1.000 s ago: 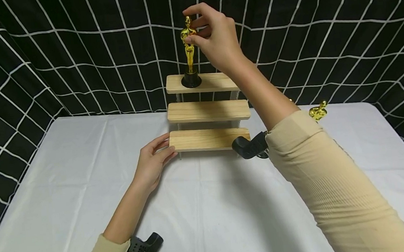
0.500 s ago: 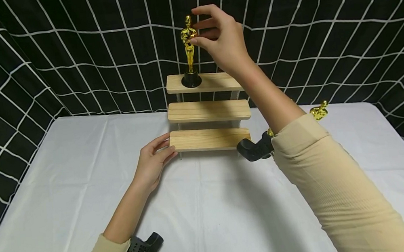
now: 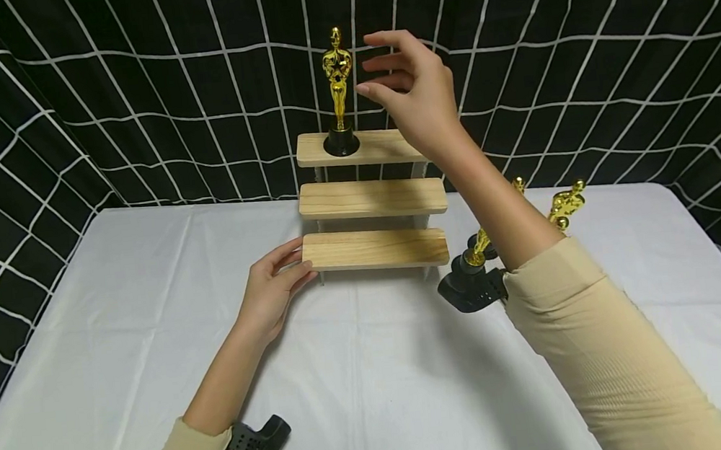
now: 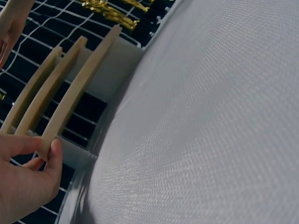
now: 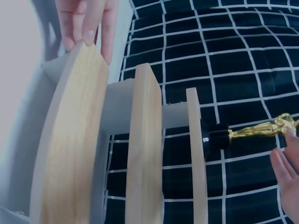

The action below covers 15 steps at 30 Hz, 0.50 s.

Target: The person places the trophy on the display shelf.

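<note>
A gold trophy figurine [image 3: 338, 82] on a round black base stands upright at the left part of the top step of a three-tier wooden shelf [image 3: 371, 198]. Just right of the figurine hovers my right hand [image 3: 415, 89], fingers parted and holding nothing; in the head view a gap shows between them. My left hand [image 3: 272, 288] pinches the left end of the bottom step between thumb and fingers. The left wrist view shows that same left hand [image 4: 30, 179] at the board's end. In the right wrist view the figurine [image 5: 257, 129] appears sideways on the top board.
More gold figurines [image 3: 566, 204] stand right of the shelf, partly hidden behind my right forearm. A white cloth [image 3: 363, 384] covers the table. Black curtain with a white grid [image 3: 191, 89] hangs close behind the shelf.
My right hand has let go of the figurine and moved away to the right and slightly down. The figurine stays standing on the top step. My left hand has not moved.
</note>
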Available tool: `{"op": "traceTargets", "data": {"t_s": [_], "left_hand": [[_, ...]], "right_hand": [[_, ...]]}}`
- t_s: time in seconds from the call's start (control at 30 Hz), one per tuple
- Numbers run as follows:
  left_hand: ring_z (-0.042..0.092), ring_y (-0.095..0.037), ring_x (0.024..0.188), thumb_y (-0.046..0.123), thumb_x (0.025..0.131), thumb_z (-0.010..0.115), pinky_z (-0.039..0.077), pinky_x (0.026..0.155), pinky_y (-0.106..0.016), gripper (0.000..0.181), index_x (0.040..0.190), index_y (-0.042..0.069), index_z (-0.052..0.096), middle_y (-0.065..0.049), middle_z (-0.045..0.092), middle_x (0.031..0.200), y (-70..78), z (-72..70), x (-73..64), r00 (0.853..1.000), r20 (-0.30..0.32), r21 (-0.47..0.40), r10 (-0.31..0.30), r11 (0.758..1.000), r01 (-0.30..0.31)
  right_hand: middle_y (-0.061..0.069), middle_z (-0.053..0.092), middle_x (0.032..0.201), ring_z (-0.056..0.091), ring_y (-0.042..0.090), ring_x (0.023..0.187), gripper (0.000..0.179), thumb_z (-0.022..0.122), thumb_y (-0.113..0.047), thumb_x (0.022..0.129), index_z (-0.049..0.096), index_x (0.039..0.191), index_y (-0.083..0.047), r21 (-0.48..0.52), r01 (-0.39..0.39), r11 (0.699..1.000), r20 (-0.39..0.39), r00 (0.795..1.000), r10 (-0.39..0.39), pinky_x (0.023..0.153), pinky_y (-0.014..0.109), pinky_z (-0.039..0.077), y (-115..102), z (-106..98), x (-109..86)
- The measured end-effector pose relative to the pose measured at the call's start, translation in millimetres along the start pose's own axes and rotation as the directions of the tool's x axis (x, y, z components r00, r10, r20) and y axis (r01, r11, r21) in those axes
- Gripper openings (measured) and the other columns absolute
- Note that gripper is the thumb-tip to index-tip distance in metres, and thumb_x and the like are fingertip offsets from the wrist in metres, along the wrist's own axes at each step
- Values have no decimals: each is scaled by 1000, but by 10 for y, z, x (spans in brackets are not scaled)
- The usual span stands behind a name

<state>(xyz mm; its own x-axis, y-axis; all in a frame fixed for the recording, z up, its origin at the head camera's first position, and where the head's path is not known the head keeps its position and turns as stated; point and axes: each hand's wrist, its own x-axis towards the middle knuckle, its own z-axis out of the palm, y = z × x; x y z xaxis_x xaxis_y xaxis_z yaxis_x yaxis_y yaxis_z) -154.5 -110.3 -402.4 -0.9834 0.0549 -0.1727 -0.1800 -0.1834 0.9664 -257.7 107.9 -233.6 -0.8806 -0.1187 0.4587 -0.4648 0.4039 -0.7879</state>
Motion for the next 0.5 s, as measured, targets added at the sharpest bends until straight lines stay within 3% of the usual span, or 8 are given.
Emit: {"op": "traceTargets", "data": {"t_s": [0.5], "left_hand": [[65,-12,103,-11,103,54,62,95,-18,52,154,-9,44,-26,49,143,-3,-3,5,1000,1,-8,-2,1000,2]], "right_hand": [[16,72,128,72,27,111,43,72,-2,100,61,141,-2,53,60,997,-62,996,-56,100,28,62,35,-48,-367]]}}
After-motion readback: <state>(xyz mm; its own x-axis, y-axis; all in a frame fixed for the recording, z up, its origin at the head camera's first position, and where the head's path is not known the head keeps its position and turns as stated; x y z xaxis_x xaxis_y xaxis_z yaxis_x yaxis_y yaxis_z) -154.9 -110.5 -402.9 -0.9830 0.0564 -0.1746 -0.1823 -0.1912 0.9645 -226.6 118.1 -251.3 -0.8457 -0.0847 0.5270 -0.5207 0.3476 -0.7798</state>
